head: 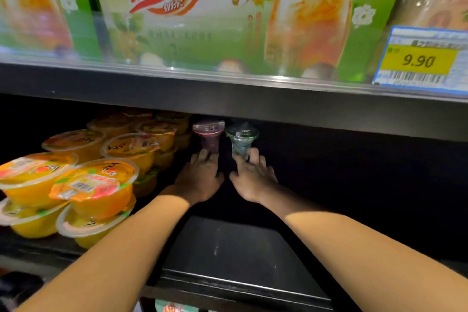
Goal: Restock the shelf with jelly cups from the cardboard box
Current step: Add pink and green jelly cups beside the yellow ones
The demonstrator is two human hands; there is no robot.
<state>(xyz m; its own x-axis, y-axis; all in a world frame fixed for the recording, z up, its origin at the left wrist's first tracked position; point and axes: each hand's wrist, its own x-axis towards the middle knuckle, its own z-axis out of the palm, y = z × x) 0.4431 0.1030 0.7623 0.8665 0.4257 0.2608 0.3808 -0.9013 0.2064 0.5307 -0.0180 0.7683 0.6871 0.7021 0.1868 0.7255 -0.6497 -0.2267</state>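
Observation:
Both my arms reach deep into a dark shelf bay (228, 243). My left hand (200, 177) holds the base of a purple jelly cup (209, 135), which stands upright at the back of the shelf. My right hand (253, 175) holds the base of a green jelly cup (241, 138) right beside it, also upright. The two cups stand close together, a narrow gap between them. The cardboard box is out of view.
Stacked orange jelly bowls (93, 185) fill the left part of the same shelf, close to my left forearm. The upper shelf's black edge (228, 94) hangs low overhead, carrying green milk-tea boxes (202, 12) and a yellow 9.90 price tag (420, 61). Dark shelf floor lies to the right.

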